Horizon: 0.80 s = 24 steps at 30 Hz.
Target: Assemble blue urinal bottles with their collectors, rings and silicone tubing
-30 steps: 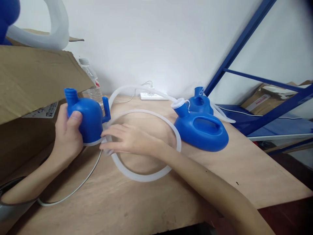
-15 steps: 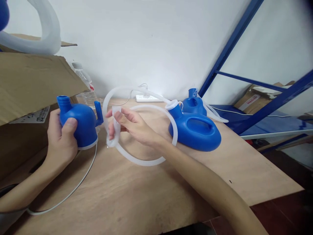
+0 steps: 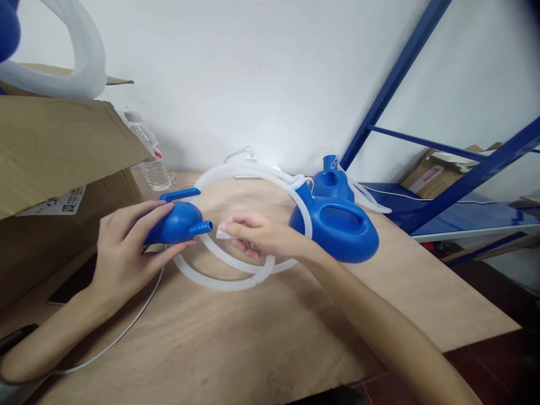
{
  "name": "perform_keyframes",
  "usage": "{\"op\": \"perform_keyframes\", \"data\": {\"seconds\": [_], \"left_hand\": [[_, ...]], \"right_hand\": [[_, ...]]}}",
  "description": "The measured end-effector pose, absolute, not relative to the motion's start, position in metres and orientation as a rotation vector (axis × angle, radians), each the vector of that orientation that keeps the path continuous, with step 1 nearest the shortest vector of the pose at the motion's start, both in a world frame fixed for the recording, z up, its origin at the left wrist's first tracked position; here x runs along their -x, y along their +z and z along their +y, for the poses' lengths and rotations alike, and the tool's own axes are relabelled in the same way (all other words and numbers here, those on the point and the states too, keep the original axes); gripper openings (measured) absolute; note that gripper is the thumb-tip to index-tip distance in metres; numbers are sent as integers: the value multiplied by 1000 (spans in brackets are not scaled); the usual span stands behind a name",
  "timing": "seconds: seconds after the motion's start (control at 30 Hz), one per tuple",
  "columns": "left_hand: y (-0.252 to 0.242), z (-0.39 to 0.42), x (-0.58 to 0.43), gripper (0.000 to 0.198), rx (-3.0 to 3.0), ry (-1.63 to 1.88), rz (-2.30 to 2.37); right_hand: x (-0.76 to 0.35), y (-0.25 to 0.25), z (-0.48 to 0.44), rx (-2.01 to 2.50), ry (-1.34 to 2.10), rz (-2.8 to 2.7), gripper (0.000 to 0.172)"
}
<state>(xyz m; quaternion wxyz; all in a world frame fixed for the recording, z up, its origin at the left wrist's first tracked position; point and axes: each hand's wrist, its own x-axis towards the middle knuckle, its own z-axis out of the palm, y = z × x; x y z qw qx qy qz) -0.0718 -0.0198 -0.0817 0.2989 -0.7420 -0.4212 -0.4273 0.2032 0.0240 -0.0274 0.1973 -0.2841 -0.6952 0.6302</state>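
My left hand (image 3: pixel 126 242) grips a small blue plastic funnel piece (image 3: pixel 179 221), turned on its side with its spout pointing right. My right hand (image 3: pixel 264 237) pinches the open end of a translucent white hose (image 3: pixel 219 278), holding that end a little to the right of the spout. The hose coils in loops on the wooden table (image 3: pixel 261 332) under both hands. A larger blue plastic container with a handle (image 3: pixel 337 225) lies just right of my right hand, with another blue piece (image 3: pixel 333 180) behind it.
An open cardboard box (image 3: pixel 50 152) stands at the left with thick white tubing (image 3: pixel 80 62) on top. A water bottle (image 3: pixel 147 154) stands by the wall. A thin white cable (image 3: pixel 122 332) crosses the table. Blue shelf rails (image 3: pixel 422 50) rise at the right.
My left hand has turned the blue funnel piece from upright onto its side, spout to the right. My right hand has lowered the hose end and brought it close to the spout.
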Motion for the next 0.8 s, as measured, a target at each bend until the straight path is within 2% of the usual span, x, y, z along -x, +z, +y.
{"op": "perform_keyframes", "data": {"seconds": [0.27,0.4,0.47,0.8], "left_hand": [[-76,-28,58,74,1920,-959,-911],[-78,-28,55,77,1913,-1000,-991],[-78,-28,55,78,1915,-1000,-985],[-82,-30,52,82,1892,-928,-838]], "right_hand": [[-210,-41,0,873,1191,-2067,47],[-207,-43,-3,1024,813,-2168,30],[-206,-46,-3,1025,766,-2195,27],[-208,-54,4,972,657,-2379,38]]}}
